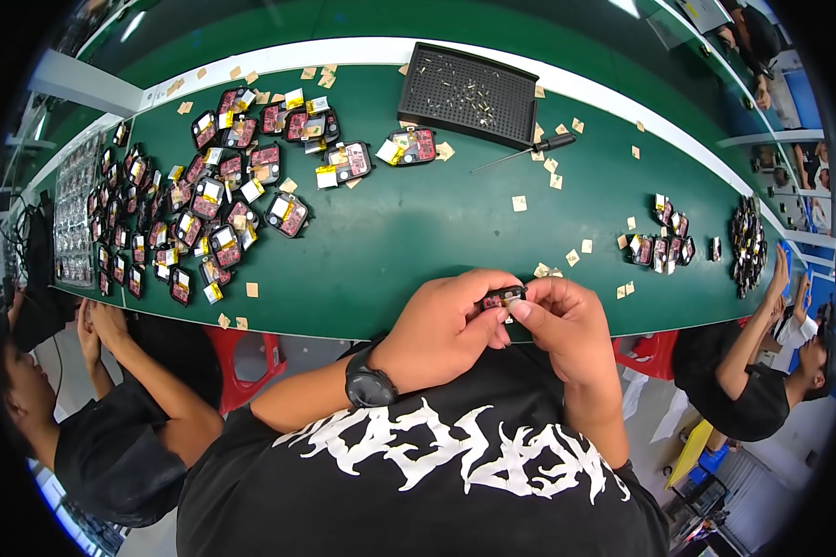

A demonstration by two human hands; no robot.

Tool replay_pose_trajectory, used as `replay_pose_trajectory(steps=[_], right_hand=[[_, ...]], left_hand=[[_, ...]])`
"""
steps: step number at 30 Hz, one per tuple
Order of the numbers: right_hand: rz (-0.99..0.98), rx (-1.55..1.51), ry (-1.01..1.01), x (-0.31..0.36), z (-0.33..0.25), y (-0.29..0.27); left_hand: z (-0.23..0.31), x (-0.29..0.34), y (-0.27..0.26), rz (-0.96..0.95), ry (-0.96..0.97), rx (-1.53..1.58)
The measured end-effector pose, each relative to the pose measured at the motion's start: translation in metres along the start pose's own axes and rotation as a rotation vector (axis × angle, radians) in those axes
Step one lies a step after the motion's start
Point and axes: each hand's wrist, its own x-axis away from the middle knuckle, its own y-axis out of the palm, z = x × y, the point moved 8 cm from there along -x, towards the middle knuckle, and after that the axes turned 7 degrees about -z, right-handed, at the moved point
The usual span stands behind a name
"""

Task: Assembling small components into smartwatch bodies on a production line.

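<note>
Near the table's front edge my left hand is closed around a small black electronic device, whose red circuit board shows between the fingers. From the other side my right hand pinches the end of the same device with thumb and forefinger. A pale bit shows at the right thumb tip, too small to make out. My fingers cover much of the casing. Just beyond my hands lie small square beige paper pieces on the green table.
Many similar open devices with silver batteries crowd the left side; a smaller group sits at right. At the back stand a black tray of small parts and a screwdriver. Co-workers sit on both sides.
</note>
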Motion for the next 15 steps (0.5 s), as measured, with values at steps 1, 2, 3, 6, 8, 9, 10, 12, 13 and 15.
replay_pose_trajectory(steps=[1, 2, 3, 6, 8, 9, 10, 12, 13, 15], right_hand=[[-0.001, -0.006, 0.005, -0.001, 0.000, -0.001], [-0.015, -0.012, -0.001, -0.002, -0.001, 0.001], [-0.029, -0.015, -0.007, -0.002, -0.002, 0.002], [-0.032, -0.012, -0.005, 0.000, -0.001, -0.002], [-0.036, -0.020, -0.009, 0.002, 0.000, -0.004], [-0.026, 0.026, -0.020, 0.003, -0.002, -0.005], [-0.016, 0.072, -0.032, 0.004, -0.003, -0.007], [0.028, 0.097, -0.060, 0.011, -0.008, -0.013], [0.074, 0.129, -0.091, 0.016, -0.012, -0.018], [0.113, 0.143, -0.115, 0.024, -0.015, -0.025]], left_hand=[[0.001, 0.000, 0.000, 0.002, -0.012, -0.012], [0.002, -0.002, -0.001, 0.002, -0.020, -0.012], [0.001, -0.003, -0.001, -0.024, -0.042, 0.039], [-0.004, -0.003, 0.002, -0.070, -0.050, 0.141], [-0.006, -0.002, 0.003, -0.090, -0.036, 0.190], [-0.007, -0.002, 0.003, -0.098, -0.035, 0.187], [-0.007, -0.001, 0.003, -0.107, -0.033, 0.185], [-0.007, -0.001, 0.002, -0.108, -0.064, 0.153], [-0.007, 0.000, 0.002, -0.111, -0.088, 0.122], [-0.006, -0.001, 0.002, -0.109, -0.100, 0.140]])
